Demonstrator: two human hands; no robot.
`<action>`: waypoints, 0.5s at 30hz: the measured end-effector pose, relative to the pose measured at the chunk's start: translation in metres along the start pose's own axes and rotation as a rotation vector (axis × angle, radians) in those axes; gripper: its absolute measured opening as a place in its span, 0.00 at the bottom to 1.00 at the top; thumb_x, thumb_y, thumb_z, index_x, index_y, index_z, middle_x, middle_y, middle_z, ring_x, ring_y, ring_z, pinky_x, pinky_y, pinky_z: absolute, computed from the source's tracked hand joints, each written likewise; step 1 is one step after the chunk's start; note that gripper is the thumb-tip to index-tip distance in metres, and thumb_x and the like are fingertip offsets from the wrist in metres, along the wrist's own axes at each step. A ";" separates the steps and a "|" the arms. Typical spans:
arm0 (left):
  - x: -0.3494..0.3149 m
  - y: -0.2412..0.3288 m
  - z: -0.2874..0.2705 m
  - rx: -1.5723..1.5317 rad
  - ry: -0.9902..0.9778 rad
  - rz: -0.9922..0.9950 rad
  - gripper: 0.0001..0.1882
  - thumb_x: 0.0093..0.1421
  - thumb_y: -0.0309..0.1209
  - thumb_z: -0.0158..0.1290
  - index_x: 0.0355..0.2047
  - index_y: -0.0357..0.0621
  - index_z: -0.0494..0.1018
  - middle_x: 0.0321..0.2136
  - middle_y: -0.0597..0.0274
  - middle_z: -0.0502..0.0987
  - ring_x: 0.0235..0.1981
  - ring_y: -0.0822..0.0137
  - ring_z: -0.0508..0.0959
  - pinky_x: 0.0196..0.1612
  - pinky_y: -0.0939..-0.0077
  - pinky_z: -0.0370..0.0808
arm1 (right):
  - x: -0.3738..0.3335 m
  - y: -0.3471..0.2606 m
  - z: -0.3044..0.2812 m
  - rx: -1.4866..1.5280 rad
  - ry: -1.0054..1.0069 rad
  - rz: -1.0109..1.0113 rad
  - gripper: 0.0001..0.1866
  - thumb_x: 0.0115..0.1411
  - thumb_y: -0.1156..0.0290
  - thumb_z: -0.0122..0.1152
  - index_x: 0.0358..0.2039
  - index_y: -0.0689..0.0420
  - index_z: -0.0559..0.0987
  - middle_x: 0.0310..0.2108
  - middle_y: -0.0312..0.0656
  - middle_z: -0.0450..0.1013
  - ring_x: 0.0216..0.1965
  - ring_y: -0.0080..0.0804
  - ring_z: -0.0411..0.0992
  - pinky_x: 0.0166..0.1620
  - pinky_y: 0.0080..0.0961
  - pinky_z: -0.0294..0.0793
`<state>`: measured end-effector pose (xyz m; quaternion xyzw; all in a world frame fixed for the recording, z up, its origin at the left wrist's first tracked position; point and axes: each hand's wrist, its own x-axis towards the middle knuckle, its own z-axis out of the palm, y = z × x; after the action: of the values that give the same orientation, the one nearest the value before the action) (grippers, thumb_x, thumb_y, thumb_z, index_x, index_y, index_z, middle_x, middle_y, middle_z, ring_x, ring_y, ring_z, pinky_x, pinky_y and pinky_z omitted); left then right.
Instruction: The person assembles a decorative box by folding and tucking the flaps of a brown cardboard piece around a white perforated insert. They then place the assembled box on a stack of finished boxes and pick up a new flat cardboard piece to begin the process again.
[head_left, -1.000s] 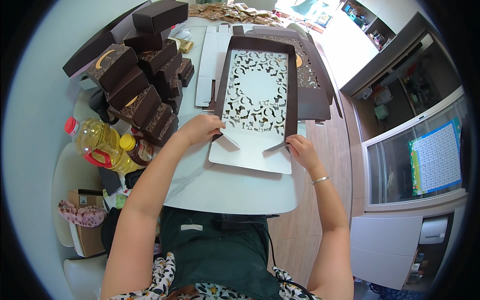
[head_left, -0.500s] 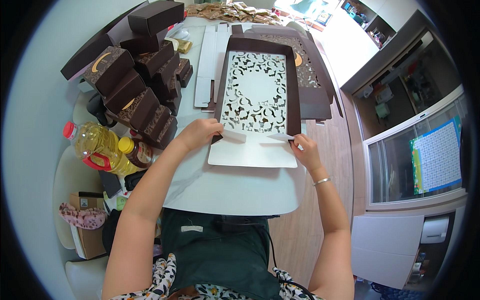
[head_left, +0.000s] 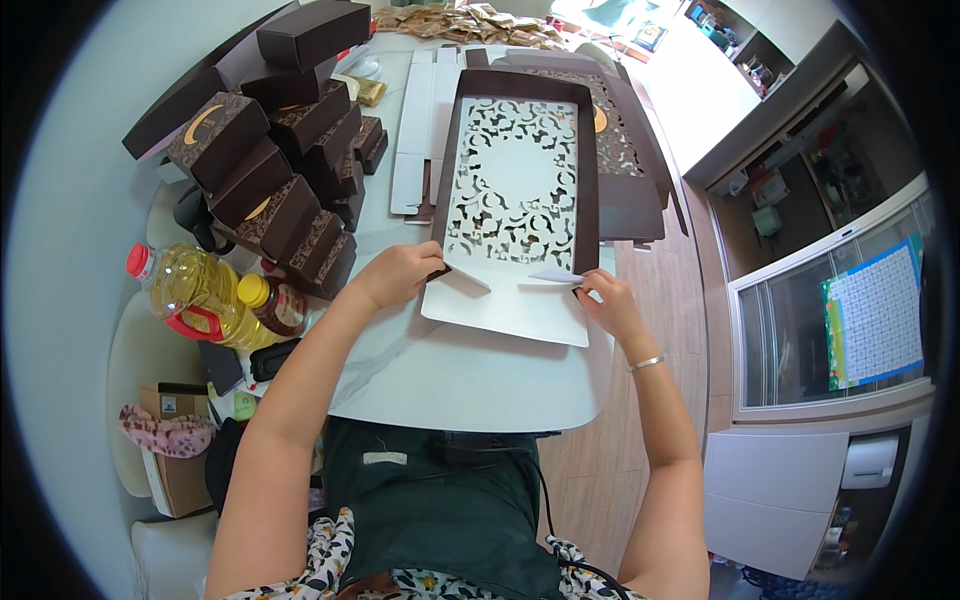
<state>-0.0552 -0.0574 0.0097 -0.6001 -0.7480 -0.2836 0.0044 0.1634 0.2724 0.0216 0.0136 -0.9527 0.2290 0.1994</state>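
While left fingers (head_left: 432,256) and right fingers (head_left: 592,281) pinch open box (head_left: 586,150) at corners, chart (head_left: 872,315) bears unreadable print.

passage: tabletop (head_left: 470,385) nearside of open box (head_left: 515,178) | left block: stacked boxes (head_left: 248,182), yellow bottle (head_left: 195,287) | right block: dark cardboard (head_left: 630,207)

Bright overall, light from top right clips to white; fisheye bends lines toward black rim, box (head_left: 518,170) mid-frame looks sharp

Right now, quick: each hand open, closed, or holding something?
Left hand: closed, pinching the white-lined box at its near left corner.
Right hand: closed, pinching the same box at its near right corner.
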 end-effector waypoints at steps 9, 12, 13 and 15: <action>-0.004 0.021 -0.007 -0.041 0.068 -0.150 0.15 0.47 0.20 0.58 0.37 0.43 0.74 0.41 0.64 0.76 0.39 0.56 0.78 0.41 0.64 0.78 | 0.000 -0.007 -0.012 -0.015 -0.076 -0.117 0.07 0.52 0.82 0.61 0.33 0.61 0.78 0.41 0.44 0.76 0.35 0.44 0.77 0.38 0.32 0.78; -0.003 0.014 -0.003 -0.047 0.112 -0.104 0.16 0.48 0.22 0.61 0.39 0.42 0.74 0.40 0.63 0.77 0.39 0.54 0.79 0.40 0.66 0.77 | -0.002 -0.008 -0.022 0.016 -0.143 -0.057 0.14 0.51 0.85 0.58 0.40 0.61 0.78 0.46 0.44 0.73 0.44 0.45 0.75 0.46 0.33 0.77; -0.002 0.012 -0.002 -0.057 0.132 -0.117 0.17 0.49 0.24 0.62 0.40 0.43 0.73 0.39 0.62 0.77 0.38 0.54 0.79 0.39 0.66 0.76 | -0.001 -0.012 -0.025 0.022 -0.152 -0.060 0.16 0.50 0.86 0.58 0.41 0.61 0.77 0.47 0.44 0.73 0.47 0.46 0.73 0.49 0.33 0.75; 0.000 0.009 0.000 -0.076 0.170 -0.142 0.19 0.51 0.28 0.64 0.42 0.44 0.71 0.37 0.60 0.77 0.37 0.54 0.78 0.37 0.66 0.75 | 0.002 -0.021 -0.033 -0.016 -0.181 -0.059 0.20 0.48 0.86 0.60 0.43 0.60 0.76 0.49 0.42 0.71 0.52 0.47 0.69 0.53 0.35 0.72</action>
<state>-0.0474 -0.0564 0.0132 -0.5191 -0.7742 -0.3614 0.0249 0.1757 0.2682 0.0583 0.0608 -0.9679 0.2130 0.1191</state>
